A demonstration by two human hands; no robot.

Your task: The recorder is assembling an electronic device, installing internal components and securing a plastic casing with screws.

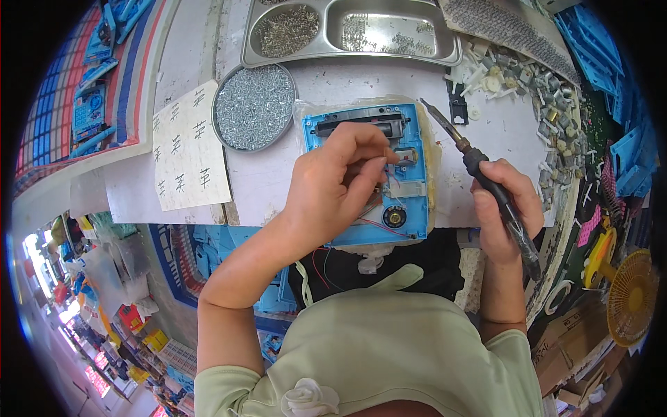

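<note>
A blue plastic housing (411,221) lies on the table in front of me, on a yellowish padded piece in clear film. It holds a long black part (361,124), a small silver motor (406,157), a round black part (395,217) and thin red wires (379,224). My left hand (342,170) is over the housing, thumb and forefinger pinched beside the motor. What they pinch is too small or hidden to make out. In my right hand (511,208) is a soldering iron (479,161), its black handle gripped and its tip raised up and left, apart from the housing.
A round dish (292,101) of small silver screws stands left of the housing, beside a handwritten paper sheet (191,149). Behind is a metal tray (330,28) with small springs. Loose motors (554,128) are heaped at right, near blue housings (636,160) and a yellow fan (631,297).
</note>
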